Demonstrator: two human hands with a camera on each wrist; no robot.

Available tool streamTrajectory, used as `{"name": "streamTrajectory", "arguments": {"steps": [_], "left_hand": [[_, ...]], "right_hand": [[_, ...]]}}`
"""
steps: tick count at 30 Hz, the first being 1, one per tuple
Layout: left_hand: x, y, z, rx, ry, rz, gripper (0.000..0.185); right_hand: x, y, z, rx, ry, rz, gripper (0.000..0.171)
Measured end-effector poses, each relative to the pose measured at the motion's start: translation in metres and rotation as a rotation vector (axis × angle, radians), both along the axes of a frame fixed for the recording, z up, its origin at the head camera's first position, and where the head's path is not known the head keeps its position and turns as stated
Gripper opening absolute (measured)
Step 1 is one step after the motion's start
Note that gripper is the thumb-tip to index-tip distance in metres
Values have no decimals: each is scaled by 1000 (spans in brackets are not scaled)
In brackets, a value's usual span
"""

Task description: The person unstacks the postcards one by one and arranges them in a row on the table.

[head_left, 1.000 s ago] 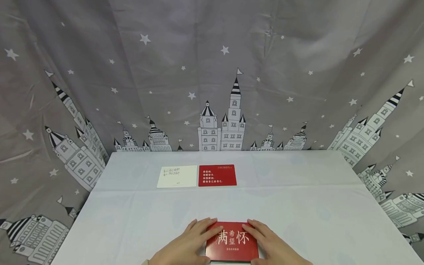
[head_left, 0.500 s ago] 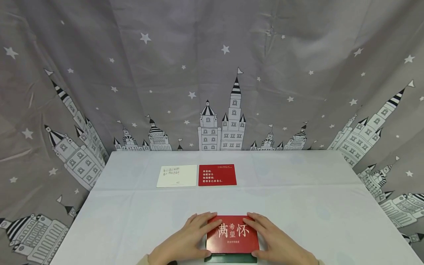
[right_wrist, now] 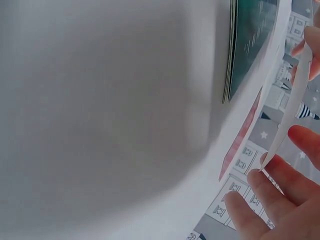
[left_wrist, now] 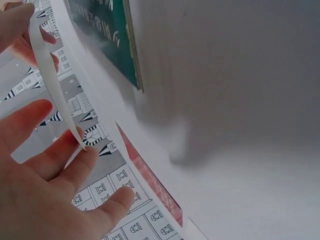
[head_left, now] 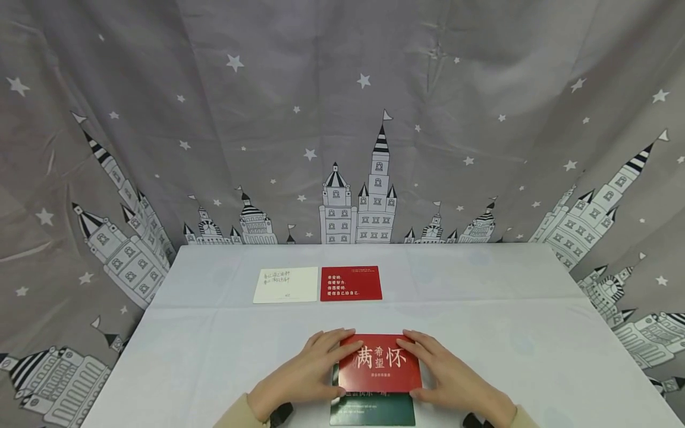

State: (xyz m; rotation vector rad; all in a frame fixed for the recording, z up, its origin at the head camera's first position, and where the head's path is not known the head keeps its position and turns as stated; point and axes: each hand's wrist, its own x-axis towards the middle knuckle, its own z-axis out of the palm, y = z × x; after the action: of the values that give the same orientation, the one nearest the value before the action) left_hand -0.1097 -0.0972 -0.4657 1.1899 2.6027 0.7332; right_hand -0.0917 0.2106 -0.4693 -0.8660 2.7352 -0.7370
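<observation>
We see that the held red card (head_left: 379, 375) has moved away from the wearer since the first frame, exposing the green card (head_left: 373, 413) on top of its stack. The left hand (head_left: 310, 371) and right hand (head_left: 444, 375), both partly open, grip its opposite short edges between thumb and fingers. In both wrist views we find it raised clear of the stack and slightly bowed. Farther back, we note a white card (head_left: 286, 285) just beside a second red card (head_left: 351, 283), both flat on the white tablecloth (head_left: 481, 333).
</observation>
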Motion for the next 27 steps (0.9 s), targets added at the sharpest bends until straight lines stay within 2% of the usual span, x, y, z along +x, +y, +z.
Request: {"name": "streamTrajectory", "arguments": {"steps": [5,8,13,27], "left_hand": [[-7,4,3,-16,32,4,81],[-11,7,3,-25,21,16,81],[-17,10,3,-37,42,23,80],[-35,19,5,-20,87,-11,79]], "right_hand": [[-5,4,0,6,39,-3,82],[-8,6,1,5,65,1,80],[-15,9,1,6,98,9,79],[-30,18,0,9,160,3,79]]}}
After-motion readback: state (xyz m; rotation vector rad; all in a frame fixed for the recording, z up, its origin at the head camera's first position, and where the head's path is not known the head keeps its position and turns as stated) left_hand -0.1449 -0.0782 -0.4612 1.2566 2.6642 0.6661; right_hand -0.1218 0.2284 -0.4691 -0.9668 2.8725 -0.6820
